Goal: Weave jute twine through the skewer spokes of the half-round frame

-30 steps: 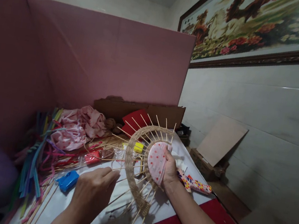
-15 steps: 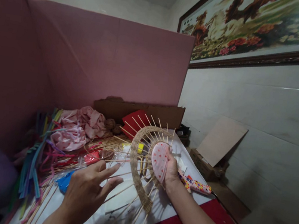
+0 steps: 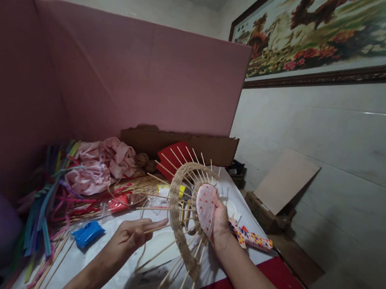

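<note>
My right hand [image 3: 222, 221] grips the right edge of a woven frame's flat centre pad [image 3: 205, 209], covered in pink cloth with red dots. Thin wooden sticks [image 3: 181, 282] fan out from this pad, and a curved band of woven brown cord [image 3: 176, 205] crosses them. At the band's left side is my left hand [image 3: 132, 235], its index finger stretched along one stick and its thumb closed beneath. That stick's end is hidden in the fingers. A loose cord hangs below the hand.
Pink cloth [image 3: 117, 157], coloured strips [image 3: 43, 211] and a blue packet [image 3: 88, 234] lie at left. Scissors [image 3: 186, 215] show behind the frame. Patterned cloth [image 3: 253, 238] lies right. A cardboard strip [image 3: 178, 143] and pink partition [image 3: 145, 73] stand behind.
My left hand has moved from spread fingers beside the band to closing on a stick, uncovering the blue packet. The woven frame has tilted slightly in my right hand's steady grip.
</note>
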Demonstrator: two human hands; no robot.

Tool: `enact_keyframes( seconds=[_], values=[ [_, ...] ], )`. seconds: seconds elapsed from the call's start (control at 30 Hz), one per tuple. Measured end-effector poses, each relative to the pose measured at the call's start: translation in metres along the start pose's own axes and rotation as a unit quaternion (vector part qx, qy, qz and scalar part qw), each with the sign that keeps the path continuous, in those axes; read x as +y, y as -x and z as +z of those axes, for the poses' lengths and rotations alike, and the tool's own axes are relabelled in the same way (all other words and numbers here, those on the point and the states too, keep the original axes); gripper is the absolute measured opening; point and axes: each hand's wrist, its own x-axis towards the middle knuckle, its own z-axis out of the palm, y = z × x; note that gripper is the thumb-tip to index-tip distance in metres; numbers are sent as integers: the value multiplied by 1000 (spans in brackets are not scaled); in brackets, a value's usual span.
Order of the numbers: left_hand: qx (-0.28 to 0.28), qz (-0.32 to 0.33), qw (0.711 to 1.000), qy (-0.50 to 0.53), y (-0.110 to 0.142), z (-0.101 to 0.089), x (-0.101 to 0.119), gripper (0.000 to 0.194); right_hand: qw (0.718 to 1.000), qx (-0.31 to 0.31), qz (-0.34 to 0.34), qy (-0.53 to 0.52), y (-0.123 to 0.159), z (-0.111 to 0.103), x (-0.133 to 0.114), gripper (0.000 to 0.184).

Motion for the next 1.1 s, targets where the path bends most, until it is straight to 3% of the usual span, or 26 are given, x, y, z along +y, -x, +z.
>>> enact_keyframes(
  seconds=[0.2, 0.37, 0.57, 0.73, 0.9, 1.1],
  values=[
    [-5, 6, 1000, -19, 0, 3, 7, 82, 1000, 5, -1, -1, 0, 1, 0, 41],
    [7, -27, 999, -25, 0, 2, 13, 86, 1000, 2, -12, -2, 0, 1, 0, 42],
    [-7, -22, 998, -55, -3, -2, 9, 88, 999, 1, -44, -4, -2, 2, -2, 43],
    [32, -13, 997, -67, -1, -1, 9, 85, 998, 1, -65, -3, -4, 2, -3, 43],
    [39, 24, 980, -192, 5, 2, 18, 60, 997, 2, -82, 1, -6, 1, -4, 43],
    [56, 18, 926, -372, 6, 7, 25, 43, 995, 19, -93, 3, -7, -1, -4, 40]
  ],
)
